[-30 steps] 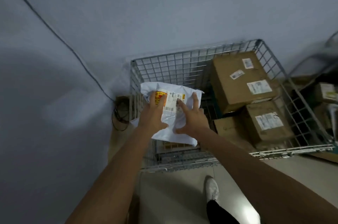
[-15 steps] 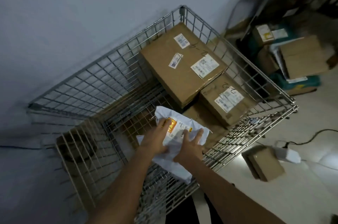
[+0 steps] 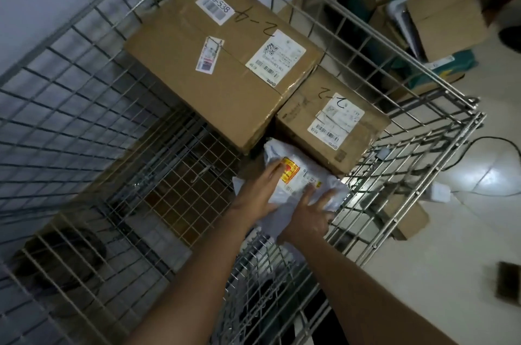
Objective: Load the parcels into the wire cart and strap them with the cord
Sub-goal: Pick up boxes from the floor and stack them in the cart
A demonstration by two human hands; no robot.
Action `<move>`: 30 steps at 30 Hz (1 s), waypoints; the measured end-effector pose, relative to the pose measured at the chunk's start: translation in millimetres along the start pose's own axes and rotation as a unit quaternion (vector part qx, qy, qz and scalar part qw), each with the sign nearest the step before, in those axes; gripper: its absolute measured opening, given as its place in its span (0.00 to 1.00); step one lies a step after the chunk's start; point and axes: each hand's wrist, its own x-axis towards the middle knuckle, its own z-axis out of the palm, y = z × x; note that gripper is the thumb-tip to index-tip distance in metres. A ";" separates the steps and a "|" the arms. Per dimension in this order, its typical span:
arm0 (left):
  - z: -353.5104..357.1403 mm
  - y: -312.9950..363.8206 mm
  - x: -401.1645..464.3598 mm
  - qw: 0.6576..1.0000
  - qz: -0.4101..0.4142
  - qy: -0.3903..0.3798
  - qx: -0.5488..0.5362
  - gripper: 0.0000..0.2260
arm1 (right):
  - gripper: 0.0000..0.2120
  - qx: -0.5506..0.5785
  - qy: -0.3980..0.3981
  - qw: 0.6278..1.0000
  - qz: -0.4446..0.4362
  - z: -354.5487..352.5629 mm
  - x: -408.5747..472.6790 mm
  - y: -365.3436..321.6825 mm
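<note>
Hands flat, fingers straight: left hand (image 3: pixel 260 192) and right hand (image 3: pixel 310 215) pressing white mailer (image 3: pixel 303 184) down beside small box (image 3: pixel 332 124), probably saving wire cart (image 3: pixel 417 153) room.

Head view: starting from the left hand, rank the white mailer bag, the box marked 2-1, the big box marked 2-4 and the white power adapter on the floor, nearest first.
1. White mailer bag: under the left hand, touching it.
2. Box marked 2-1: in the cart just beyond the bag, to the right.
3. Big box marked 2-4: stacked higher, further back.
4. White power adapter: outside the cart, on the floor at right.
</note>
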 end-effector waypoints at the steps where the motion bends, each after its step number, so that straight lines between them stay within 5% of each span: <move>1: 1.0 -0.3 7.5 1.000 0.001 0.003 0.000 0.45 | 0.73 0.014 0.010 1.000 0.003 1.4 4.5 -0.6; 8: -6.4 -23.9 17.7 0.994 -0.084 0.026 0.062 0.26 | 0.63 0.057 0.062 0.996 -0.041 -1.6 28.5 0.8; 13: -12.0 -47.5 15.8 0.973 -0.109 -0.059 0.197 0.33 | 0.61 0.016 0.072 0.996 -0.048 -0.8 34.4 -4.5; 18: -15.2 -34.4 26.9 0.974 -0.154 -0.097 0.138 0.31 | 0.62 -0.053 0.075 0.995 -0.028 0.0 36.8 -8.9; 22: -15.0 -14.9 8.8 0.976 -0.167 -0.008 0.142 0.29 | 0.62 -0.120 0.063 0.990 -0.030 -11.3 31.0 -5.8; 30: -22.5 38.0 -136.9 0.944 -0.329 0.024 0.005 0.29 | 0.56 -0.195 0.039 0.965 -0.173 -59.2 -36.2 2.3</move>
